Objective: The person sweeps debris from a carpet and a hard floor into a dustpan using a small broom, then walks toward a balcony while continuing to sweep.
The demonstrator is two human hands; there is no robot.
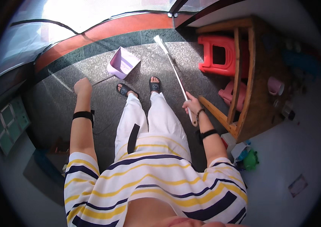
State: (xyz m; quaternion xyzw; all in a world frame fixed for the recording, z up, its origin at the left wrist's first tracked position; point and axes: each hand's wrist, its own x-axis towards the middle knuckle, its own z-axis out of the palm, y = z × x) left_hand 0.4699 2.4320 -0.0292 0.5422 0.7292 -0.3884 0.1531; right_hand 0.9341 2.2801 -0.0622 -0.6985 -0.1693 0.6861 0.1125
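My left hand (83, 86) is closed around the thin handle of a lilac long-handled dustpan (120, 63). The pan rests on the speckled floor ahead of my left foot, its mouth facing away to the right. Small dark specks show inside it. In my right hand (192, 104) is the pale handle of a broom (178, 78), gripped near its end. The broom slants forward and left, and its white bristles (158, 39) reach the dark tile border. My feet, in black slide sandals (154, 85), stand between the two tools.
At right stands a wooden table (245, 79) with a red plastic stool (220, 55) and a pink stool (232, 93) beneath it. A pink cup (275, 86) sits on the tabletop. Ahead runs an orange-red sill (132, 21) under mesh screens. A thin cable (106, 127) crosses the floor at left.
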